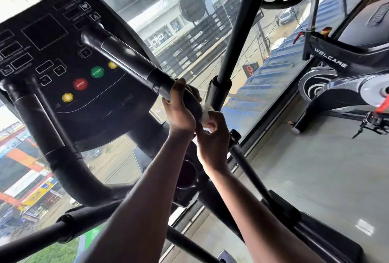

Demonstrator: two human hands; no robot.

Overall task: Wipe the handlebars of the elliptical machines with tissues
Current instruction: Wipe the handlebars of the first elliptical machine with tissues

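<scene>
The console [63, 60] fills the upper left, with a handlebar [130, 62] running from its right part down and rightward across its face. A second handlebar [42, 128] drops from the console's lower left. The left hand [179, 109] grips the lower end of the right handlebar; the right hand [212, 138] is just beside it, lower right, pinching a tissue [205, 116] against the bar's tip. Right of the hands an upright pole [233, 37] rises to the top edge. Behind all this is a window [189, 31]. A spin bike [341, 77] stands on the floor [326, 168] at the far right, well apart from the hands.
</scene>
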